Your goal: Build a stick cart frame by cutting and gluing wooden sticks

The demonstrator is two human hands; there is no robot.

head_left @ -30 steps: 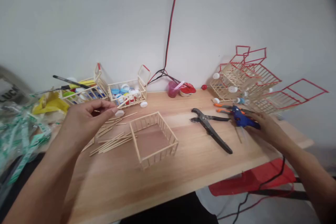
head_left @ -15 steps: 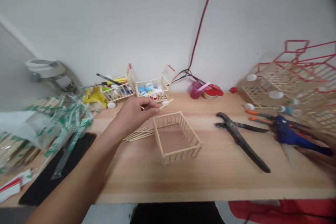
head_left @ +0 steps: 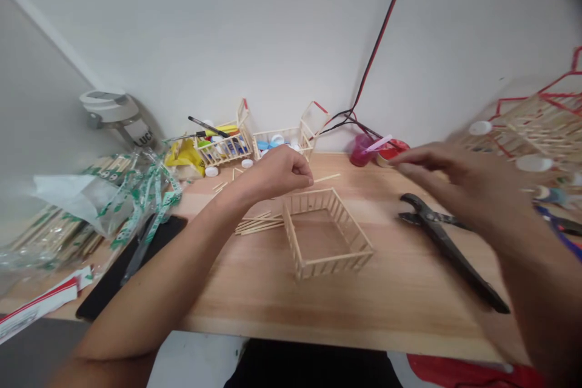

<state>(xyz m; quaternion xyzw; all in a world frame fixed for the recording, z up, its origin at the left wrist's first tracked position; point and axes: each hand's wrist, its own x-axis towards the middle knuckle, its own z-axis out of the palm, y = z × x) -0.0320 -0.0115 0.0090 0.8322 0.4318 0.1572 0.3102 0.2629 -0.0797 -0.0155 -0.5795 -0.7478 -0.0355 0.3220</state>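
Observation:
My left hand (head_left: 284,173) is closed in a pinch above the far left corner of a small basket frame (head_left: 334,264) made of thin wooden sticks. A pale wooden stick (head_left: 327,177) juts out from its fingertips. More loose sticks (head_left: 259,223) lie on the table under my left forearm. My right hand (head_left: 454,185), slightly blurred, hovers above the black pliers (head_left: 448,248) with its fingers stretched out and nothing visible in them. To its right, part of a blue glue gun (head_left: 561,230) shows at the frame edge.
Two small stick carts (head_left: 222,151) stand by the wall, one holding a pen, both holding bottle caps. A purple cup (head_left: 361,151) is behind. Stacked carts (head_left: 536,127) fill the right. Bagged sticks (head_left: 63,224), a black mat (head_left: 100,291) and a lidded jar (head_left: 116,115) occupy the left.
My right hand has left the blue glue gun and come inward over the pliers, fingers extended. My left hand stays pinched near the basket frame. The view has shifted to the right.

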